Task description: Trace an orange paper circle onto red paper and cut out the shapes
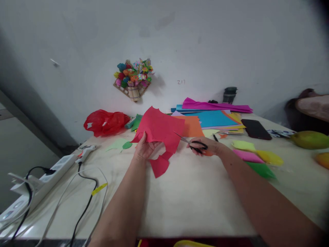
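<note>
My left hand [147, 145] grips the lower edge of a red sheet of paper [160, 125], its thumb on top and the fingers underneath. The sheet is raised above the table and has irregular cut edges. A partly cut piece hangs down from its lower right. In my right hand [203, 145] is a pair of scissors [196, 145] with black handles. Their blades point left and up, with the tips at the right part of the red paper. Green leaf-shaped paper [127, 145] lies just left of my left hand.
Sheets of coloured paper [216, 119] are stacked at the back. A red plastic bag [105, 121] sits back left, near a power strip [41, 181] and cables. To the right are a phone [256, 129], small coloured packets [248, 156] and a mango [309, 140].
</note>
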{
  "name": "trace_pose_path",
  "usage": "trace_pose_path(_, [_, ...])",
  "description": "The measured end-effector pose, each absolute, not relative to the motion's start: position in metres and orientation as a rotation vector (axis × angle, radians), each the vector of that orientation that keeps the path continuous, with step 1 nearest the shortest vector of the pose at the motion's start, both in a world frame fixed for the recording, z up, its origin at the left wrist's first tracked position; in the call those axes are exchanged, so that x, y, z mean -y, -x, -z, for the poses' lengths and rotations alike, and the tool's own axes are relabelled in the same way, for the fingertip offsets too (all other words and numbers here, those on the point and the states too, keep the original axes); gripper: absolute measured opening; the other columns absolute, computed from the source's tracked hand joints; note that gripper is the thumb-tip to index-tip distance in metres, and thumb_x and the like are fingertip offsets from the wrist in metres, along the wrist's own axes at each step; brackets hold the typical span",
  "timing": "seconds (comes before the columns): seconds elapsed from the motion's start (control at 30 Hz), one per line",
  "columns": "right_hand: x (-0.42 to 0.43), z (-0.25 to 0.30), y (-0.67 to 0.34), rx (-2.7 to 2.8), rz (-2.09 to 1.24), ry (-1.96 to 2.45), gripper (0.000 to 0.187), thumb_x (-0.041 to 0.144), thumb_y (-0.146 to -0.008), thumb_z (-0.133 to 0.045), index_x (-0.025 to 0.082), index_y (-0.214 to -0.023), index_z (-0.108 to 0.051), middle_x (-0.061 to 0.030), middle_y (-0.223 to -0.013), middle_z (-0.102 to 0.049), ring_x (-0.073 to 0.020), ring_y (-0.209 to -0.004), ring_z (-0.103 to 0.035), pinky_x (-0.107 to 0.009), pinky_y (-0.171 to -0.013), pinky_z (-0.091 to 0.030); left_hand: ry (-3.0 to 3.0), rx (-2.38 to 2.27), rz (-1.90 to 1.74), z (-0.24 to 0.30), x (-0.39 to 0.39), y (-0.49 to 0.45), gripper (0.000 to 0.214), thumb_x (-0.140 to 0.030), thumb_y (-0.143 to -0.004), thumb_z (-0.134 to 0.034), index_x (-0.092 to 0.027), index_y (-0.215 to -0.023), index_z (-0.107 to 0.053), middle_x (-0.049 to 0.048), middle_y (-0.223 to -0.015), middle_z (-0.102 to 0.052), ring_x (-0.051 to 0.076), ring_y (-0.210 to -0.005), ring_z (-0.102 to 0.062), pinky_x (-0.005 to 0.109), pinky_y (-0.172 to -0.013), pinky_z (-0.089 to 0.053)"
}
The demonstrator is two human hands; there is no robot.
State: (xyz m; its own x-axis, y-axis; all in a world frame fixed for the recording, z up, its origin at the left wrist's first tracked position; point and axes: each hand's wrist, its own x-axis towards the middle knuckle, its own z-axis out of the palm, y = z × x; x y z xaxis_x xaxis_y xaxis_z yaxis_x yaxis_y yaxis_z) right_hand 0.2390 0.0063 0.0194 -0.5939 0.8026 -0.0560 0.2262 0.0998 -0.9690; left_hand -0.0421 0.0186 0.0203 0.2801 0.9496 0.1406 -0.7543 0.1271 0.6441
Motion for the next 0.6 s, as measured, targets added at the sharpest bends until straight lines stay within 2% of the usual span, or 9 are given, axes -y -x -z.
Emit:
trace_pose_path(0.2, [-0.011, -0.0153, -0.2382, 1.838, -1.504, 1.006, 0.031, 0.042, -0.072, -0.054, 0.012, -0.081, -0.055, 0.0021, -0.05, -0.051, -0.0052, -0.037, -0.042, -0.018, -0.032, -0.025, -0.713, -0.32, -1.273, -0.0199, -0.0185, 0.042, 0.041, -0.04, -0.087, -0.036, -0.014, -0.117, -0.048, 0.0132, -0.101, -0.063, 0.025, -0.099, -0.057, 0.044, -0.088, -0.042])
trace_pose_path(0.47, [-0.0068, -0.0211, -0.2363, 1.818, -1.504, 1.05, 0.028, 0.037, -0.07, -0.056, 0.012, -0.083, -0.057, 0.0036, -0.047, -0.047, -0.0045, -0.037, -0.038, -0.017, -0.033, -0.027, -0.751, -0.296, -1.252, -0.0166, -0.0211, 0.0445, 0.041, -0.04, -0.088, -0.035, -0.013, -0.116, -0.048, 0.0128, -0.095, -0.065, 0.024, -0.094, -0.059, 0.041, -0.084, -0.045])
trace_pose_path(0.6, [-0.0065, -0.0223, -0.2347, 1.827, -1.474, 1.055, 0.03, 0.038, -0.068, -0.059, 0.012, -0.082, -0.058, 0.0051, -0.045, -0.044, -0.0039, -0.037, -0.037, -0.017, -0.034, -0.028, -0.761, -0.276, -1.27, -0.0153, -0.0232, 0.0457, 0.041, -0.039, -0.088, -0.035, -0.014, -0.118, -0.047, 0.013, -0.099, -0.064, 0.025, -0.095, -0.059, 0.042, -0.083, -0.045])
